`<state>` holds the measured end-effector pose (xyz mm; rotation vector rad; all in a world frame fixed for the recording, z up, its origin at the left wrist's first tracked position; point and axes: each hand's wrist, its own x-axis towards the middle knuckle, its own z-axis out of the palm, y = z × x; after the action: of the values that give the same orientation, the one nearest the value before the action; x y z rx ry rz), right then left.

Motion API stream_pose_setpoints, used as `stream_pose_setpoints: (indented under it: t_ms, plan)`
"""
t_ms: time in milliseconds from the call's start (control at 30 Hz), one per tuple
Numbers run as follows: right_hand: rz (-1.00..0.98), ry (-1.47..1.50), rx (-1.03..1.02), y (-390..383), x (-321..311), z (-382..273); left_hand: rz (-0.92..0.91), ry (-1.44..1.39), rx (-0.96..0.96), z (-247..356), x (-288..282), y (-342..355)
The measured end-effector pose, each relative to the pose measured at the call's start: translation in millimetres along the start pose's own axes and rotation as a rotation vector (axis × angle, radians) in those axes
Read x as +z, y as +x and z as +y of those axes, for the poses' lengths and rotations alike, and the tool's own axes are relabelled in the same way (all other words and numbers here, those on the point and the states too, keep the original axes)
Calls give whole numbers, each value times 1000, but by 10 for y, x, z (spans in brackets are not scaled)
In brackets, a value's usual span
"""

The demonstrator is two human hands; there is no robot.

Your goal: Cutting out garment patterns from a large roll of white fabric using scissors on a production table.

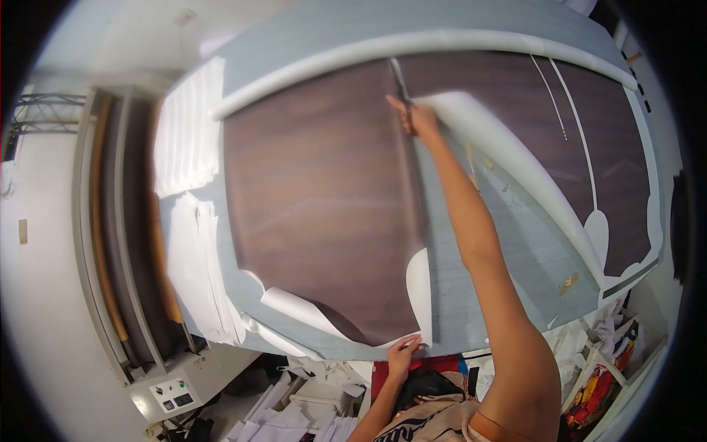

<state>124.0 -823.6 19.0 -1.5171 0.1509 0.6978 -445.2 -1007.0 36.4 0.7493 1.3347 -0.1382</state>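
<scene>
A large brown-printed sheet with white edges (317,191) lies across the blue-grey table (508,243). At the far side of the table, my right hand (416,121) is closed on what look like scissors (399,81), dark and blurred, pointing away along a cut between two brown pieces. The freed edge right of the cut curls over, showing its white back (501,132). Down at the near table edge, my left hand (403,355) pinches the bottom corner of the left brown piece. The lower left of that piece rolls up in a white curl (302,309).
A long white roll (442,40) runs along the far side. Stacked white sheets (195,258) lie on the left of the table, beside a machine with rollers and a control panel (174,396). White scraps (294,412) and a bin of colourful pieces (593,394) sit below the near edge.
</scene>
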Motion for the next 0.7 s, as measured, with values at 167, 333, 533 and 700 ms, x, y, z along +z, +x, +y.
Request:
stream_pose_setpoints:
  t_ms: [167,333,533,700]
  plan:
    - [-17,19,-15,28,69,-70,-15,9,5,-58,-75,55]
    - [-12,3,-6,175,53,-116,-18,-11,-15,-37,-46,57]
    - [-31,36,8,257,98,-119,-10,-1,-54,-10,-67,78]
    - [-21,46,-2,309,126,-136,-6,-15,-50,25,-63,81]
